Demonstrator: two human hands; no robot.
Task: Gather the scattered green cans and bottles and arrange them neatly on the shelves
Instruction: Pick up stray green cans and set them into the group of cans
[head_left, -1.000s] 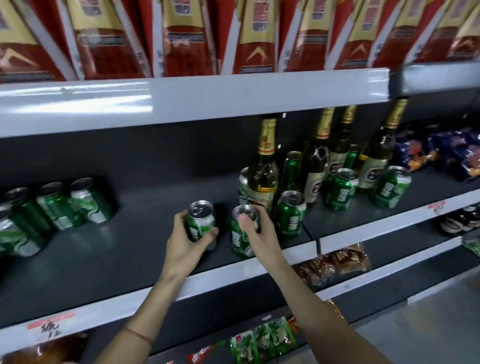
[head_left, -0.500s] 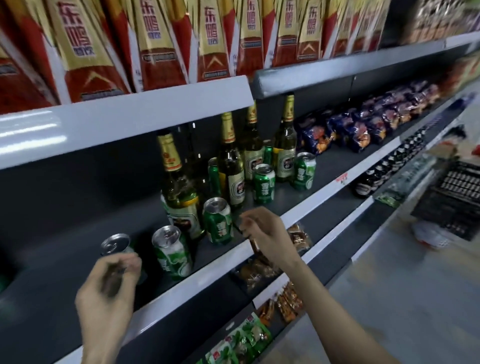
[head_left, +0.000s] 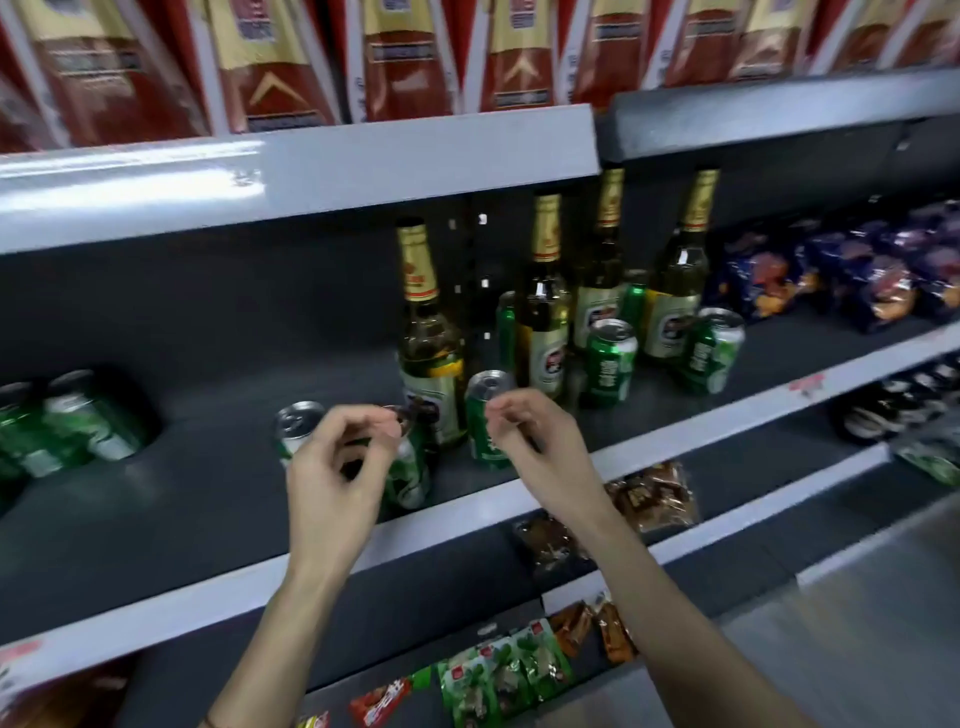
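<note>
Setting: a shop aisle seen from above the person's own forearms, looking at a dark middle shelf (head_left: 208, 519) with a pale front edge
Left hand (head_left: 332, 467): raised in front of the shelf, fingers loosely curled with thumb and forefinger close together, holding nothing; it hangs just before two green cans, apart from them as far as can be judged
Right hand (head_left: 535, 441): also empty, fingers curled inward in a narrow pinch, poised just in front of a third can
Cans by the hands: a silver-topped can (head_left: 296, 426) and a second can (head_left: 410, 473) stand upright side by side behind the left hand; the third can (head_left: 485, 421) stands upright near the shelf's front edge
Bottles: four tall bottles with gold foil necks stand upright; the nearest bottle (head_left: 428, 353) rises right behind the cans, the others (head_left: 545, 312) sit further back to the right
Scattered cans: two more cans (head_left: 608, 358) and (head_left: 709, 353) stand among the bottles at uneven spacing, with other green cans half hidden behind
Finished group: at far left a tight cluster of cans (head_left: 67, 421) stands together, likely the neat row being built
Surroundings: red and gold cartons (head_left: 405, 57) above, blue snack bags (head_left: 831, 270) to the right, packets below
Likely reason: both hands look free to reach for the next cans, since loose ones remain mixed with the bottles
</note>
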